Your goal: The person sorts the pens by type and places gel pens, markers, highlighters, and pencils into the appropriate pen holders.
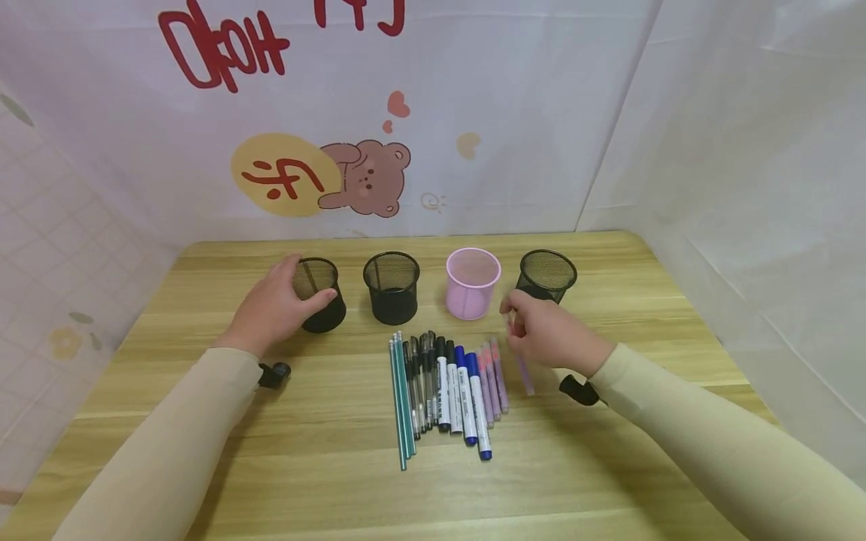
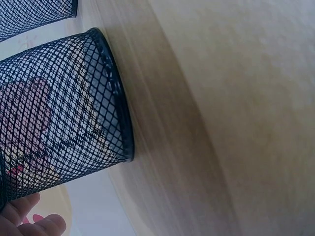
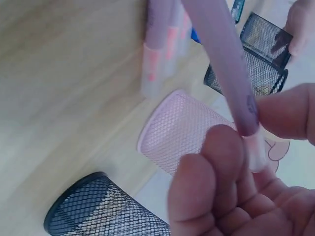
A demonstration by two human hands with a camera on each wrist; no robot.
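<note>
At the left of the table, my left hand [image 1: 274, 308] holds the leftmost black mesh pen holder [image 1: 324, 312] by its side, thumb in front and fingers behind. The left wrist view shows this holder [image 2: 64, 113] close up, with fingertips [image 2: 47, 226] by its rim. My right hand [image 1: 548, 330] pinches a light purple pen [image 3: 221, 59] near its clear cap, between thumb and fingers. That hand is in front of the rightmost black mesh pen holder [image 1: 549, 270] and hides part of it. More light purple pens [image 1: 492, 383] lie just left of the hand.
A pink mesh holder [image 1: 471, 293] and another black holder [image 1: 392, 297] stand between the hands. In front lie green pencils [image 1: 401, 406], black gel pens [image 1: 421, 391], black-capped markers [image 1: 448, 387] and blue-capped markers [image 1: 471, 398]. A printed curtain [image 1: 528, 98] hangs behind the table.
</note>
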